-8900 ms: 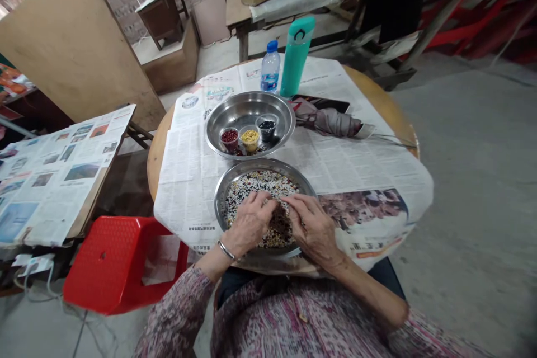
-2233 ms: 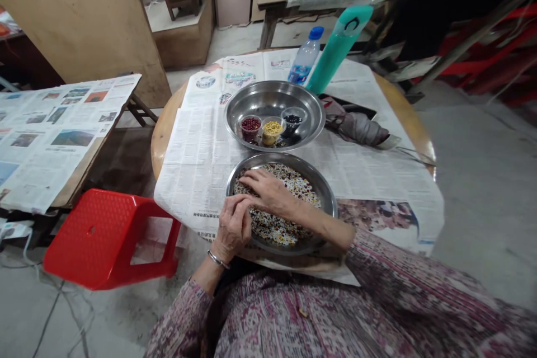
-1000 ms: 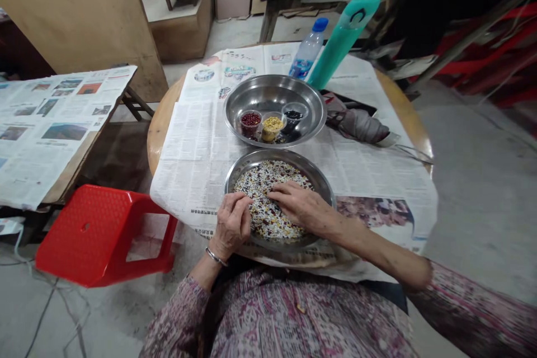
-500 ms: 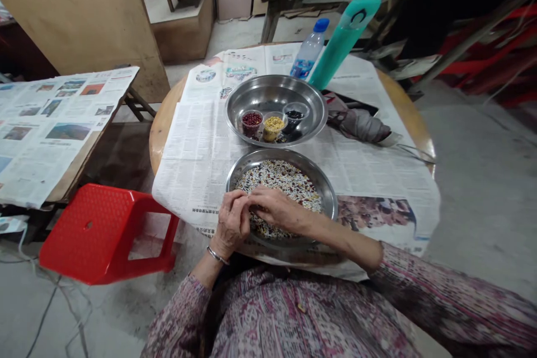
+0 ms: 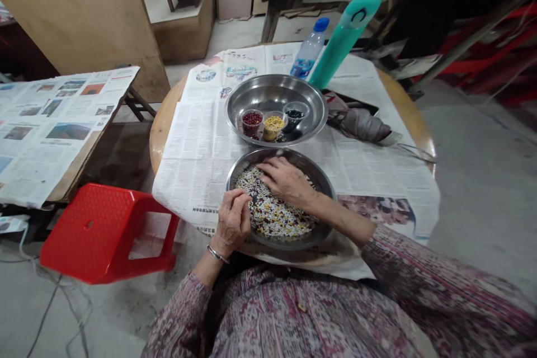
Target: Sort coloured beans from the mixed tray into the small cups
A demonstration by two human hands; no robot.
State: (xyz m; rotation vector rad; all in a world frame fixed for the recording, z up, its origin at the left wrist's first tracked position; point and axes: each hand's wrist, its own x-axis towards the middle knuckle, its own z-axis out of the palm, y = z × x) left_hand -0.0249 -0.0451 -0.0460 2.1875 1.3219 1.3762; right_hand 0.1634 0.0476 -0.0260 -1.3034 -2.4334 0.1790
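A steel basin (image 5: pixel 331 190) at the table's near edge holds a mix of white grains with red, yellow and black beans (image 5: pixel 281 215). My right hand (image 5: pixel 287 182) lies palm down on the mix near the far side, fingers spread and touching the grains. At the basin's left rim is my left hand (image 5: pixel 232 218), its fingers curled together; whatever they hold is hidden. Behind stands a wider steel basin (image 5: pixel 272 89) with three clear cups: one of red beans (image 5: pixel 252 118), one of yellow beans (image 5: pixel 274 124), one of black beans (image 5: pixel 295 114).
Newspaper (image 5: pixel 188 140) covers the round table. A water bottle (image 5: pixel 308 50), a tall teal container (image 5: pixel 344 42) and a grey folded umbrella-like bundle (image 5: pixel 363 125) sit at the back right. A red stool (image 5: pixel 92 229) stands at the left, beside another newspaper-covered table (image 5: pixel 50 140).
My right hand has moved away from my left hand, forward and right over the mix, and its fingers have spread. The grains are shifted toward the near side. My left hand stays at the rim.
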